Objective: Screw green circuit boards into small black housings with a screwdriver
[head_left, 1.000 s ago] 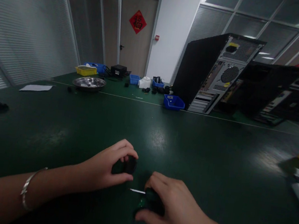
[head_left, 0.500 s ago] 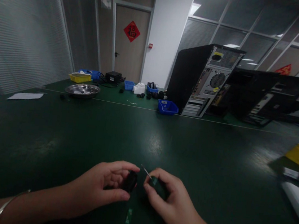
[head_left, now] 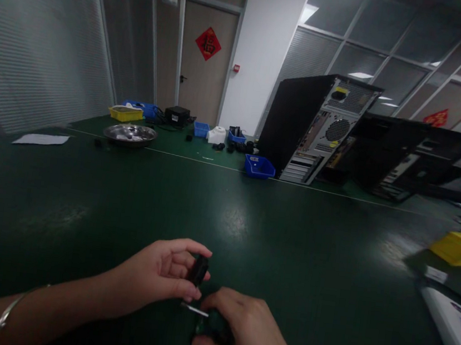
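My left hand (head_left: 168, 271) is closed on a small black block-shaped part (head_left: 199, 270), pinched upright between thumb and fingers. Just below and to the right, my right hand (head_left: 243, 328) grips a small screwdriver (head_left: 197, 310). Its thin metal shaft points left, passing under my left fingertips, and the dark handle lies mostly within my palm. A patch of green shows beside my right thumb; whether it is the handle or a small board on the table I cannot tell.
A blue bin (head_left: 259, 167) stands before a black computer tower (head_left: 295, 127). Far left are a metal bowl (head_left: 129, 135), a yellow tray (head_left: 125, 114) and paper (head_left: 41, 140). On the right sit a yellow box (head_left: 460, 249) and a white device (head_left: 453, 328).
My right hand has moved down and left with the screwdriver, whose shaft has swung flatter. The little green board formerly visible below the hands is now largely covered. The left hand keeps its part.
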`<state>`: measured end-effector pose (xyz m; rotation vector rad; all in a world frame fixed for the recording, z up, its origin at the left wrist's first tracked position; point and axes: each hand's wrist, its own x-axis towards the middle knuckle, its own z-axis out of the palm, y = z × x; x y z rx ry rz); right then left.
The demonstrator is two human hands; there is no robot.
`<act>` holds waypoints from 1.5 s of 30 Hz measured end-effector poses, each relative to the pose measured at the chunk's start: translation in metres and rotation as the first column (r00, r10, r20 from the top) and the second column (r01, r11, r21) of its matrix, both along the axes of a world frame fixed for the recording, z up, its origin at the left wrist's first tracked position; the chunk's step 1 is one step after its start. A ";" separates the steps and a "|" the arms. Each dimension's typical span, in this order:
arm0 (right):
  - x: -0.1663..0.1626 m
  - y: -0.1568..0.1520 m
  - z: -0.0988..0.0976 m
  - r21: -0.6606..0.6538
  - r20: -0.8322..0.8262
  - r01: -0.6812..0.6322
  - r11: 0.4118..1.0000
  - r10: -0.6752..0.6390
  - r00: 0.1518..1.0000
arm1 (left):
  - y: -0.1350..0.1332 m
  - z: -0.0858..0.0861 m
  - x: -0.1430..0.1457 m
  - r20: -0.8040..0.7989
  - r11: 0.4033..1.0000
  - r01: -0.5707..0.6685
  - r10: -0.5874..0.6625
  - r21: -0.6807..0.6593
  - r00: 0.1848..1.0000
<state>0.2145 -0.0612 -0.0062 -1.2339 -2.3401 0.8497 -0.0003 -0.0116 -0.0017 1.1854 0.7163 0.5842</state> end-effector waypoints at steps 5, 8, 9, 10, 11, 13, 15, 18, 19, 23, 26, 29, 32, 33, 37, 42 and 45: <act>0.002 -0.001 0.004 0.072 -0.246 0.139 0.988 -0.117 0.962 | -0.001 -0.003 0.000 0.052 0.999 0.027 -0.025 -0.037 0.998; 0.004 -0.001 0.006 0.149 -0.353 0.248 0.957 -0.183 0.917 | -0.007 -0.002 0.002 0.059 0.998 0.049 -0.046 -0.039 0.997; 0.004 -0.001 0.007 0.167 -0.367 0.263 0.950 -0.188 0.911 | -0.010 -0.002 0.003 0.055 0.998 0.054 -0.052 -0.038 0.997; 0.004 -0.002 0.007 0.181 -0.372 0.270 0.946 -0.189 0.909 | -0.012 0.000 0.004 0.048 0.998 0.056 -0.055 -0.030 0.997; 0.003 -0.002 0.008 0.190 -0.373 0.270 0.944 -0.185 0.909 | -0.014 0.001 0.005 0.035 0.998 0.058 -0.057 -0.014 0.998; 0.001 -0.003 0.009 0.201 -0.373 0.268 0.942 -0.179 0.910 | -0.018 0.002 0.006 0.022 0.998 0.053 -0.053 0.031 0.998; -0.002 -0.003 0.009 0.218 -0.374 0.266 0.939 -0.171 0.911 | -0.018 0.000 0.007 0.044 0.998 0.040 -0.042 0.051 0.998; -0.004 -0.003 0.010 0.253 -0.380 0.247 0.936 -0.139 0.915 | -0.015 -0.006 0.007 0.100 0.999 0.020 -0.024 0.039 0.995; -0.004 -0.002 0.010 0.258 -0.381 0.245 0.935 -0.134 0.915 | -0.014 -0.008 0.006 0.109 0.999 0.013 -0.018 0.046 0.994; -0.004 0.003 0.008 0.226 -0.416 0.307 0.925 -0.193 0.889 | -0.008 -0.011 0.003 0.125 0.997 -0.006 -0.003 0.074 0.992; -0.006 0.006 0.007 0.165 -0.451 0.351 0.922 -0.246 0.858 | -0.008 -0.004 0.001 0.152 0.999 -0.027 0.022 0.032 0.988; -0.011 0.009 0.008 0.074 -0.468 0.341 0.937 -0.270 0.842 | -0.009 0.003 0.001 0.201 0.998 -0.064 0.067 -0.020 0.977; -0.018 0.011 0.012 0.022 -0.498 0.361 0.932 -0.303 0.812 | -0.007 0.008 0.001 0.260 0.993 -0.105 0.116 -0.055 0.959; -0.021 0.011 0.013 0.016 -0.510 0.372 0.928 -0.312 0.802 | -0.006 0.009 0.001 0.270 0.990 -0.129 0.142 -0.064 0.952; -0.031 0.014 0.015 0.019 -0.549 0.383 0.923 -0.310 0.776 | -0.005 0.013 0.000 0.247 0.984 -0.165 0.176 -0.067 0.953; -0.039 0.018 0.011 0.054 -0.578 0.349 0.936 -0.255 0.775 | -0.005 0.014 0.000 0.308 0.982 -0.148 0.178 -0.116 0.935; -0.038 0.021 0.009 0.068 -0.584 0.337 0.939 -0.236 0.776 | -0.001 0.013 -0.001 0.364 0.979 -0.123 0.175 -0.161 0.915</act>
